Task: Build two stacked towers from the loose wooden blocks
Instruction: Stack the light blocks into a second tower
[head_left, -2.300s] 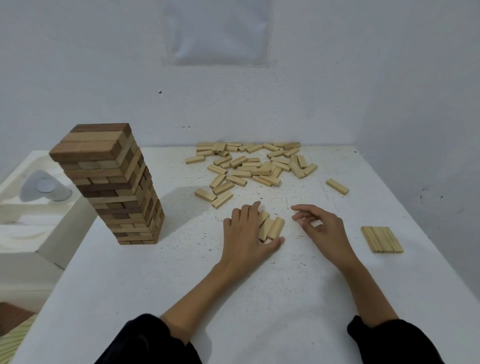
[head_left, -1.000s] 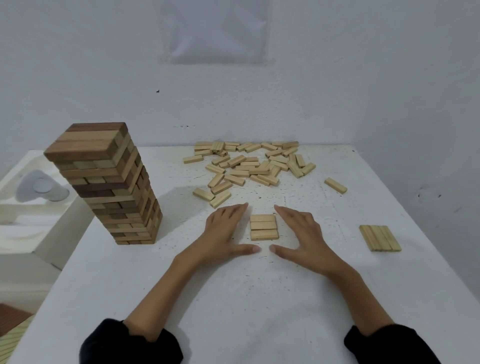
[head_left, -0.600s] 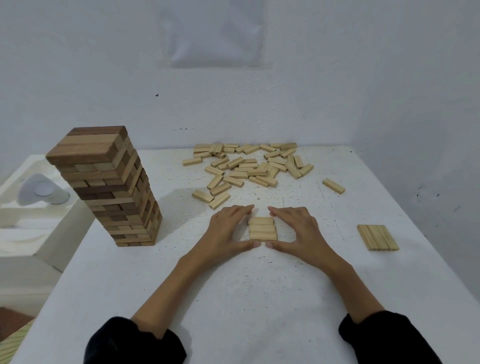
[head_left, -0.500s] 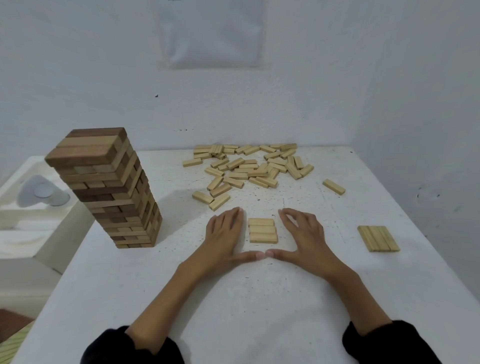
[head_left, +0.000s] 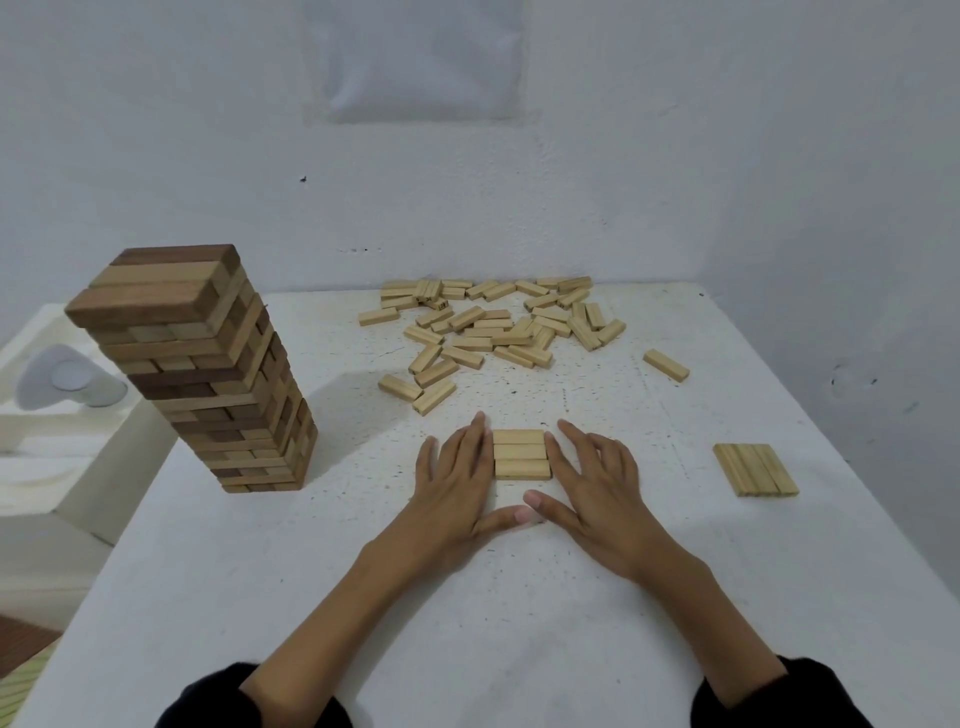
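While both palms lay flat on the speckled white table (head_left: 467, 623), the step in hand looked like squaring up the first layer of tower number two. Left hand (head_left: 457, 483) and right hand (head_left: 597, 483) were spread wide, fingers straight, gripping nothing, thumbs meeting tip to tip on the near side. Caged between them sat the base layer (head_left: 521, 453): three pale, straight-edged rectangular blocks lying side by side, short ends touching the index fingers.

Next up, by my reading: fetch three more and lay them crosswise on top. That smooth bare wood would probably slide, so light placement and flush edges were the call.

Off to the right of the right hand lay a flat packed set (head_left: 756, 469) of pale blocks. Well left of the left hand stood the finished tower (head_left: 202, 374), mixed dark and light wood, its layers not quite flush. Beyond the fingertips sprawled the loose pile (head_left: 498, 327), same plain light timber at every angle, with one stray block (head_left: 666, 365) beyond the right hand
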